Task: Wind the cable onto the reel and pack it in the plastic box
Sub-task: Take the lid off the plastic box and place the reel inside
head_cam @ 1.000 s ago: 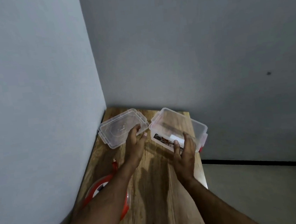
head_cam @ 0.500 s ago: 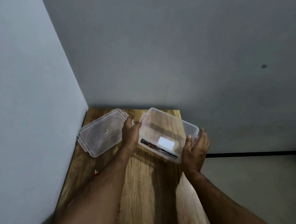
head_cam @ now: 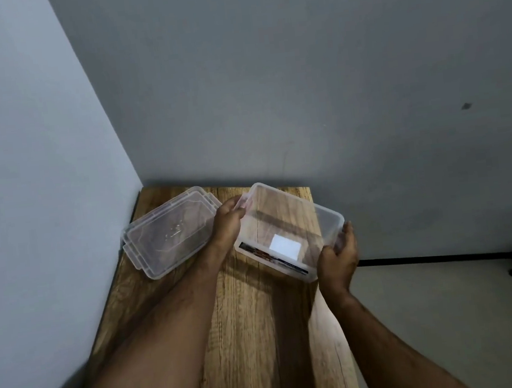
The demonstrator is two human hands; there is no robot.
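Since a second ago the right hand (head_cam: 338,256) has shifted from the near wall of the plastic box (head_cam: 289,222) to its corner at 4 o'clock, and the red reel at the table's near left is gone from view. The left hand (head_cam: 227,223) grips the box's rim at 10 o'clock, fingers curled over the edge. The right hand cups the corner, fingers fairly straight against the wall. The box sits open at the wooden table's (head_cam: 263,335) far right. Its lid (head_cam: 170,233) lies at 9 o'clock, just beside it.
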